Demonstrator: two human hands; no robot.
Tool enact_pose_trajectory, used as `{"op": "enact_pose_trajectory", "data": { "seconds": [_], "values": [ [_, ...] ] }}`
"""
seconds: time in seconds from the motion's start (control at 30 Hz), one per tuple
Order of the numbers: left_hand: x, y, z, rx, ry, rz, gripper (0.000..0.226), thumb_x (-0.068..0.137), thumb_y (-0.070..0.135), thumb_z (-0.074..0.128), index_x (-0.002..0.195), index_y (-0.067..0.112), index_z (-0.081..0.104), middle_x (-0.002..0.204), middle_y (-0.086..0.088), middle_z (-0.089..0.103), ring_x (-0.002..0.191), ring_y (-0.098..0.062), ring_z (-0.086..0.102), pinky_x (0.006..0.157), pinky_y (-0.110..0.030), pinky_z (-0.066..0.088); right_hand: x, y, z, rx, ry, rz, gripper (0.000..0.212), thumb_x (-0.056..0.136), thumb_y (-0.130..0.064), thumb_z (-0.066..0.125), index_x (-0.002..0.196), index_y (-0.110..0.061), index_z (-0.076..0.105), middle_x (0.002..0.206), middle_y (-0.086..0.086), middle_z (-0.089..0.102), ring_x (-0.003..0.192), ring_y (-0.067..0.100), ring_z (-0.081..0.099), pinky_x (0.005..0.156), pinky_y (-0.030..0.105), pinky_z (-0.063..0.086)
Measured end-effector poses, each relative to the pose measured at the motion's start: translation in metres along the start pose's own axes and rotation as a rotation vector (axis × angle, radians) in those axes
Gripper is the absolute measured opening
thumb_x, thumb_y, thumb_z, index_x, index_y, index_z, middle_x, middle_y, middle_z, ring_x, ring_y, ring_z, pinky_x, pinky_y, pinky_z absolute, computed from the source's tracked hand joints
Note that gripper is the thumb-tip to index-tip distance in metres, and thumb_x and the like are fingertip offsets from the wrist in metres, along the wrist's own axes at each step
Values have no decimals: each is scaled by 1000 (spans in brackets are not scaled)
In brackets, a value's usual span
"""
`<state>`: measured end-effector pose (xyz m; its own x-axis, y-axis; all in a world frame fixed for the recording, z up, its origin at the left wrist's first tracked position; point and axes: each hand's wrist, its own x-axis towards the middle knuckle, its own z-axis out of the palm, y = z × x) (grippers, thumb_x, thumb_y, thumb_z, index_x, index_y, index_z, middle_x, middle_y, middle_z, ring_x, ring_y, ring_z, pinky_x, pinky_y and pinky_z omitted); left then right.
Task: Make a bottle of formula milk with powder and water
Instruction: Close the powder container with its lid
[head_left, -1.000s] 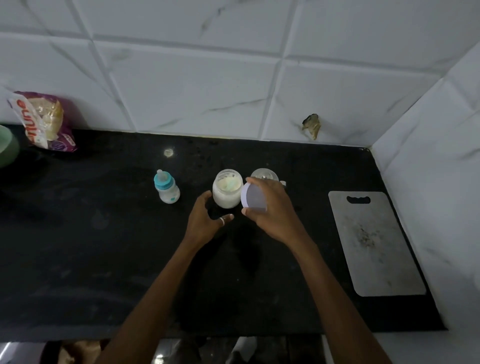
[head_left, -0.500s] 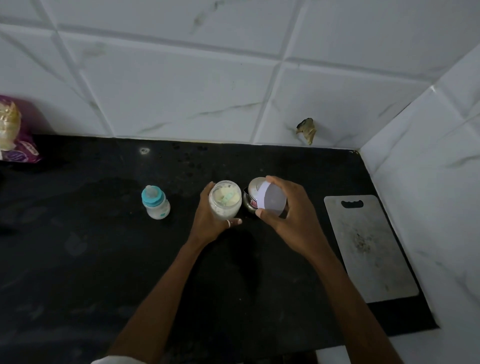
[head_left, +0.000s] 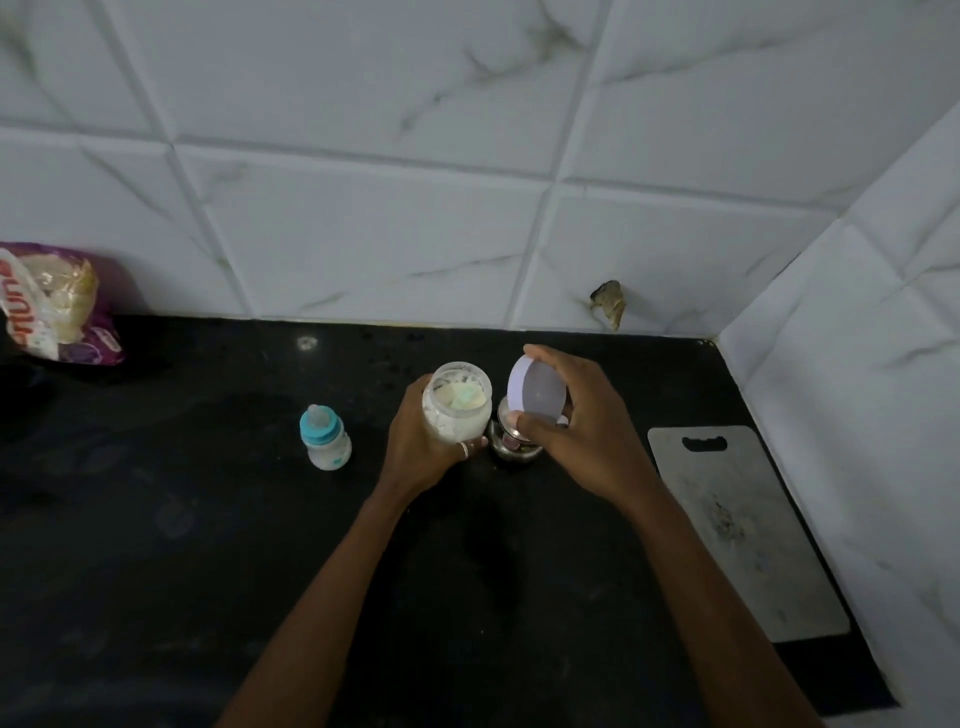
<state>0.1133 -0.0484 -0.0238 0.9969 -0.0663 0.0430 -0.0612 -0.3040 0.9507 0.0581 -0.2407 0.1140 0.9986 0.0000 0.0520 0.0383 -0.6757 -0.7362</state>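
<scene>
An open clear jar of white powder (head_left: 457, 410) is gripped by my left hand (head_left: 423, 449) over the black counter (head_left: 208, 545); a pale scoop shape lies inside on the powder. My right hand (head_left: 582, 431) holds the jar's round white lid (head_left: 537, 389) tilted, just right of the jar. Under the lid stands a small steel vessel (head_left: 511, 441), mostly hidden by my right hand. A small baby bottle (head_left: 324, 436) with a teal collar and clear teat stands upright left of the jar, apart from both hands.
A grey cutting board (head_left: 743, 530) lies flat at the counter's right end beside the tiled side wall. A purple and white food packet (head_left: 57, 304) leans against the back wall at far left. The white tiled back wall borders the counter.
My left hand closed around the powder jar. My right hand carried the lid a little right and up, over the steel vessel. The camera view shifted.
</scene>
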Motion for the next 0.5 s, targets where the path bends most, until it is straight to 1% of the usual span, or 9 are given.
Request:
{"op": "enact_pose_trajectory", "data": {
  "seconds": [0.07,0.13,0.23,0.27,0.33,0.4,0.47,0.5],
  "values": [
    [2,26,-13,-23,16,30,92,57,30,101,133,38,49,131,17,62,118,1,62,96,-25,53,9,-19,-14,11,-23,-21,72,84,-31,83,145,-42,48,145,-8,46,128,5,44,103,25,41],
    [4,50,-26,-26,16,78,91,57,31,101,134,35,52,131,15,64,119,-2,63,95,-30,55,19,-39,-28,-12,-61,-73,72,84,-33,83,146,-42,48,146,-6,46,131,9,45,106,32,42],
    [1,85,-47,18,10,136,94,55,35,100,135,33,51,127,16,64,115,-3,64,90,-25,55,31,-70,-48,-44,-117,-187,70,85,-35,83,146,-41,48,144,-9,48,131,9,46,108,42,48],
    [-2,95,-55,29,5,155,96,54,38,100,136,33,50,126,16,64,115,-5,65,89,-26,55,33,-80,-54,-61,-136,-227,70,85,-34,83,145,-41,49,142,-12,48,129,8,46,108,44,48],
    [-5,111,-67,45,-1,169,103,53,41,100,140,34,46,129,16,63,117,-6,64,91,-29,55,38,-101,-68,-115,-198,-290,70,84,-31,84,145,-41,50,141,-15,48,126,5,46,108,42,48],
    [-12,127,-80,65,-23,190,103,54,42,101,141,35,48,129,14,65,116,-7,66,92,-35,58,40,-122,-81,-163,-303,-348,73,84,-28,84,145,-44,48,145,-17,47,126,2,46,108,38,47],
    [-16,140,-90,99,-60,217,94,57,38,101,138,32,54,124,9,69,110,-13,70,88,-43,61,42,-140,-90,-217,-410,-393,76,83,-25,84,146,-46,46,148,-19,46,127,3,46,106,36,47],
    [-20,148,-94,122,-75,233,85,60,31,100,133,31,58,119,8,72,106,-15,72,86,-44,61,42,-148,-93,-245,-454,-410,77,82,-23,84,146,-46,46,147,-19,46,128,4,46,106,36,48]
  ]
}}
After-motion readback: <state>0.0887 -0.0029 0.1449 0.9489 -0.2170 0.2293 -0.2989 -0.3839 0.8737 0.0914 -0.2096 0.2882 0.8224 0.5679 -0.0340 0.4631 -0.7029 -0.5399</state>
